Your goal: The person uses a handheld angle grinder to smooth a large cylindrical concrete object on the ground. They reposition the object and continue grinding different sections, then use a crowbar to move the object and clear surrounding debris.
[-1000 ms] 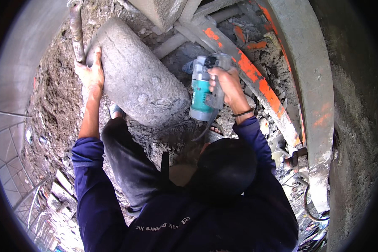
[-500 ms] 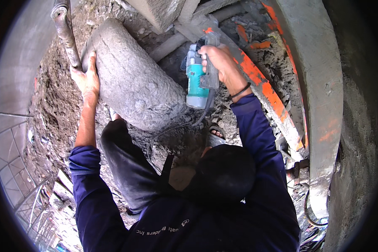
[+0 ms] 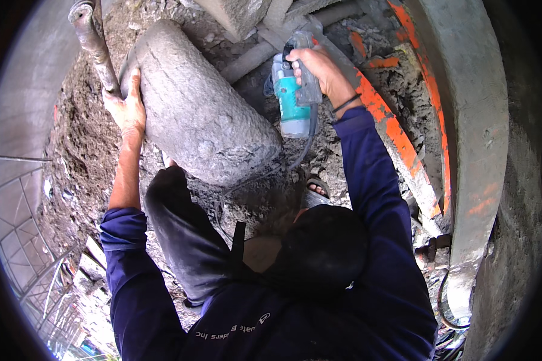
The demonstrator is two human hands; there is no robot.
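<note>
My right hand (image 3: pixel 319 66) is wrapped round the handle of a corded power tool (image 3: pixel 294 105) with a teal and grey body, held upright. Its working end is hidden from here. A dark cable runs down from the handle. Left of the tool lies a large rounded grey lump of concrete (image 3: pixel 202 114), tapered and rough at its lower end. Against its left edge rests my left hand (image 3: pixel 126 113), thumb stretched out along the surface and the other fingers mostly hidden. A rusty metal pipe (image 3: pixel 96 51) meets the hand at its lower end.
Curved beams with flaking orange paint (image 3: pixel 391 126) arc down the right side, beside a broad grey column (image 3: pixel 473 120). Grey braces (image 3: pixel 247 63) cross behind the tool. Rough soil (image 3: pixel 72 138) slopes at the left, near a wire mesh (image 3: pixel 27 228). A sandalled foot (image 3: pixel 318 186) stands below the tool.
The tool and my right hand have shifted slightly up and to the right, as the whole view drifts right. Both hands keep their places on the tool and the concrete lump.
</note>
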